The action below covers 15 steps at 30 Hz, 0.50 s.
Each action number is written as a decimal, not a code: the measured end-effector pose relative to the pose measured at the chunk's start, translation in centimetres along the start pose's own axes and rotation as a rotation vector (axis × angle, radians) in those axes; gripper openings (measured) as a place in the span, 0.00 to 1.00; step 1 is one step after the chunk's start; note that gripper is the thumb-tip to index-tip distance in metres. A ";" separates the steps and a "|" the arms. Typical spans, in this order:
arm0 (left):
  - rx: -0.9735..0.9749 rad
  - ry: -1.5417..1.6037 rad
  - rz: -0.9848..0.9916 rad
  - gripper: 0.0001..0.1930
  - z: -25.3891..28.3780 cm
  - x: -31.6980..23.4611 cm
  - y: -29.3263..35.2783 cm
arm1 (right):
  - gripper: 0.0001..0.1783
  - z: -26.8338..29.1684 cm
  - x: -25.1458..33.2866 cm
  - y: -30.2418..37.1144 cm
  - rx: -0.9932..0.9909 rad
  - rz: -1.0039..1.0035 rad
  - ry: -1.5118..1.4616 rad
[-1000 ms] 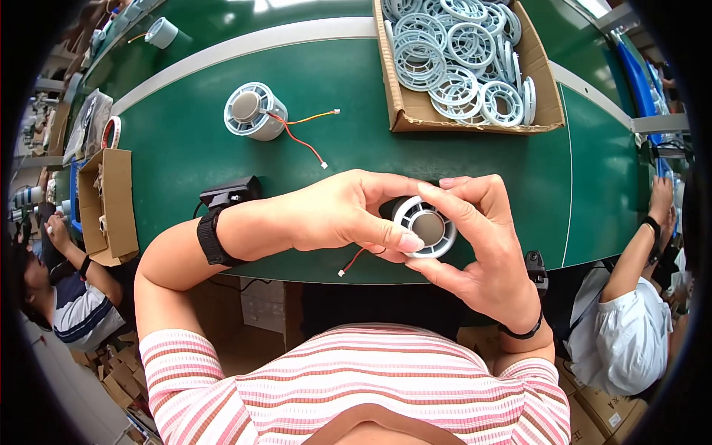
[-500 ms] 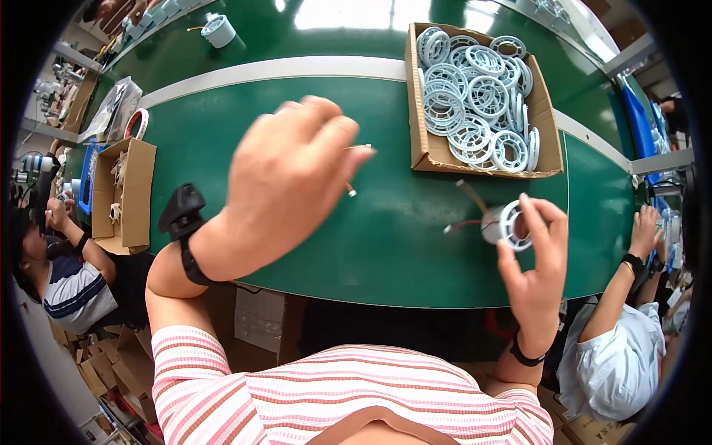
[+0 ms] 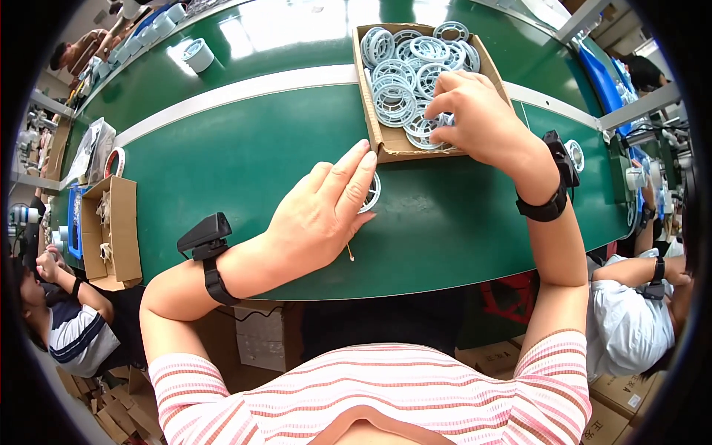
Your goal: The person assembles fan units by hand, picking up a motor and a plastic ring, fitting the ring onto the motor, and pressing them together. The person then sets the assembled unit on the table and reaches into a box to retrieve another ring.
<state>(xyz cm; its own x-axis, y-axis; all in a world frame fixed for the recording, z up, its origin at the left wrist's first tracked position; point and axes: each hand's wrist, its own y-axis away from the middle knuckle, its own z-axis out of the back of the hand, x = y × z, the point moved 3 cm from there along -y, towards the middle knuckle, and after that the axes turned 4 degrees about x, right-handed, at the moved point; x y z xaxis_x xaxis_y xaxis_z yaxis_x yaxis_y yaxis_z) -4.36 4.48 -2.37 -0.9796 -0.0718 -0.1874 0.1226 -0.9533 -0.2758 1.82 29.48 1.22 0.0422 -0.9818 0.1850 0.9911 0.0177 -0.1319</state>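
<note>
My left hand [image 3: 326, 208] is closed over a white spoked round part [image 3: 374, 194], just in front of the box. Its fingers hide most of that part, and a thin wire with a small connector [image 3: 351, 256] hangs below the thumb. My right hand [image 3: 478, 122] reaches into the cardboard box [image 3: 415, 154], its fingers curled among the light blue plastic rings [image 3: 394, 104]. Thumb and forefinger are bent around a bit of ring, but whether they grip it cannot be made out. Each wrist wears a black strap with a small black device.
A spoked round part [image 3: 575, 156] stands on the green table beyond my right wrist. Farther back left stands a white cylinder [image 3: 198, 55]. An open carton [image 3: 122, 230] and a tape roll [image 3: 114, 162] sit at left. Co-workers sit on both sides.
My right hand has moved from the table into the box, no longer holding the wired cylinder. A spoked part now stands at the right. My left hand has come down near the box; the view shifted.
</note>
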 end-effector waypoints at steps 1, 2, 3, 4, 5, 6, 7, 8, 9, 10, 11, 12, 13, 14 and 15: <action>-0.027 -0.025 -0.037 0.37 -0.2 0.3 0.1 | 0.07 -0.2 0.0 -0.3 0.070 -0.019 0.003; -0.055 -0.050 -0.073 0.38 -0.2 0.5 0.1 | 0.07 -0.1 0.1 -0.3 0.068 -0.017 0.007; -0.083 -0.075 -0.109 0.39 -0.2 0.6 0.1 | 0.07 0.1 0.3 -0.1 0.045 0.008 0.011; -0.087 -0.076 -0.109 0.39 -0.2 0.8 0.3 | 0.07 0.4 0.4 0.1 0.024 0.033 0.014; -0.071 -0.036 -0.103 0.39 -0.1 0.8 0.5 | 0.07 0.6 0.6 0.3 0.003 0.058 0.018; -0.056 0.003 -0.095 0.39 0.1 0.9 0.5 | 0.07 0.8 0.8 0.4 0.003 0.061 0.022; -0.041 0.042 -0.088 0.39 0.2 0.9 0.5 | 0.07 1.1 0.9 0.6 -0.028 0.058 -0.041; -0.044 0.042 -0.086 0.39 0.2 1.1 0.5 | 0.07 1.3 0.9 0.7 -0.058 0.054 -0.105; -0.063 0.060 -0.091 0.38 0.2 1.4 0.5 | 0.07 1.4 0.9 0.8 -0.087 0.050 -0.170; -0.080 0.078 -0.097 0.37 0.2 1.7 0.5 | 0.07 1.1 0.7 0.9 -0.085 0.053 -0.170; -0.097 0.092 -0.111 0.36 0.4 1.7 0.4 | 0.06 0.7 0.3 1.3 -0.073 0.076 -0.206; -0.098 0.089 -0.117 0.36 0.5 1.5 0.3 | 0.06 0.5 0.2 1.5 -0.062 0.099 -0.243; -0.089 0.153 -0.050 0.36 0.5 1.5 0.3 | 0.05 0.3 0.0 1.7 -0.051 0.122 -0.281; -0.079 0.216 0.017 0.35 0.4 1.5 0.2 | 0.05 0.1 -0.5 1.7 -0.058 0.119 -0.280; -0.068 0.279 0.083 0.35 0.4 1.6 0.0 | 0.05 0.1 -0.8 1.4 -0.050 0.135 -0.218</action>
<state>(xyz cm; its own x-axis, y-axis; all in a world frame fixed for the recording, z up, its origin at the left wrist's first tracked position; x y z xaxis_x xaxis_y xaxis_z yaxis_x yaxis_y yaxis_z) -5.97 4.22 -2.32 -0.8857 -0.0561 -0.4609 0.2197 -0.9252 -0.3095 3.19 30.27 0.94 0.2056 -0.9070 0.3675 0.9674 0.1317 -0.2164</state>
